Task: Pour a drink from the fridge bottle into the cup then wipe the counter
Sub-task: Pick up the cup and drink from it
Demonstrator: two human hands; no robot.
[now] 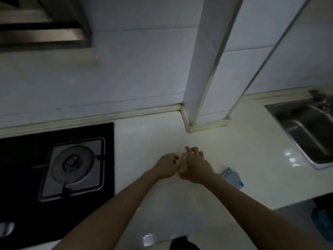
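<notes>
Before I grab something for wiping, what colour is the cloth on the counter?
Light blue; the cloth shows in the head view, right of the right hand.

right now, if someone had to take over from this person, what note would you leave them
Left hand: curled around the left side of a small clear cup on the counter.
Right hand: over the cup's right side, fingers loosely spread; too blurred to tell a firm grip.
Blue cloth: lying on the counter just right of the right wrist, untouched.
Bottle: not in view.
Stove to the left, sink to the right.
Done: cup is out on the counter. Whether it holds any drink cannot be told.
Left: the pour if not done, then wipe the counter with the cloth.
</notes>
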